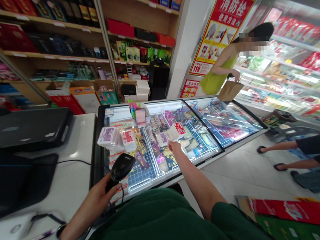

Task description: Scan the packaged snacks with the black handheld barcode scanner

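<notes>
My left hand [106,192] is wrapped round the handle of a black barcode scanner [122,167], whose head points away over the glass-topped freezer [220,145]. On the freezer's left part lie clear plastic packs with purple labels [107,136] and a stack with red labels [128,139]. Stretched out over the middle of the glass, my right hand [174,146] has its fingers closed at the near edge of a purple-labelled pack [163,138]. Touching that pack is a white pack with a red label [178,130]. The fingertips are partly hidden.
A white counter [80,138] with a black device [31,128] is at the left. Shelves of boxes and bottles [84,13] stand behind. A person [224,64] with a brown paper bag [229,90] stands beyond the freezer. Another person's legs [285,149] show at the right.
</notes>
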A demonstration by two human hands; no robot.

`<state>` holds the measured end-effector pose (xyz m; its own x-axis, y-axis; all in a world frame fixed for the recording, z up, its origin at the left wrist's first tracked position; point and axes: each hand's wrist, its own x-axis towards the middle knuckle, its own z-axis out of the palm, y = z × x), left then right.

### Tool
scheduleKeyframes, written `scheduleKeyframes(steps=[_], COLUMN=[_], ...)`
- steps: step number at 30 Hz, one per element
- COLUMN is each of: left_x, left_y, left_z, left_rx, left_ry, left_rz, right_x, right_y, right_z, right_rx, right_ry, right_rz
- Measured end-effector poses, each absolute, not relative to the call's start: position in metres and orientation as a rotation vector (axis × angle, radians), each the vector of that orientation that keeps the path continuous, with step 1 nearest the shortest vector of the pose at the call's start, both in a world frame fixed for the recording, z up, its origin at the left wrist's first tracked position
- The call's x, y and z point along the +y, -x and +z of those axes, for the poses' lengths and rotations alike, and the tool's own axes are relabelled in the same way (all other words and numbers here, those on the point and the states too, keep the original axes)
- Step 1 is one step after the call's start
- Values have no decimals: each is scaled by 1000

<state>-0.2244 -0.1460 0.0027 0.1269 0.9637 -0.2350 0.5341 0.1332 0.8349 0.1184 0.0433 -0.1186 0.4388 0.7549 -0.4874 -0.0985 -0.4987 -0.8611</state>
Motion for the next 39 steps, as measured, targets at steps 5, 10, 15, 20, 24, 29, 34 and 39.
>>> scheduleKeyframes(steps=[5,10,15,20,24,29,34,39], left_x=[-149,-153,-156,-160,-164,-169,-169,-168], left_y=[229,231,237,242,248,257,259,257], left_z=[0,7,13,19,19,12,12,11], left_rx=[1523,1535,1531,1597,1596,1604,1614,1590], left_ry=[-1512,-1441,-1429,-1450,-1435,-1432,-1421,-1407], left_rz=[622,666,671,700,719,728,746,722], right_x=[41,24,13,21,29,37,42,43], right_y=[-116,-95,-45,11,44,66,72,72], right_z=[-116,-115,-105,-80,-66,-65,-66,-59], right_rx=[-497,-555,-727,-884,-973,-1044,-1064,-993], right_ry=[1887,1912,1813,1686,1662,1722,1732,1684], right_rz=[1281,1266,1333,1413,1411,1382,1420,1523])
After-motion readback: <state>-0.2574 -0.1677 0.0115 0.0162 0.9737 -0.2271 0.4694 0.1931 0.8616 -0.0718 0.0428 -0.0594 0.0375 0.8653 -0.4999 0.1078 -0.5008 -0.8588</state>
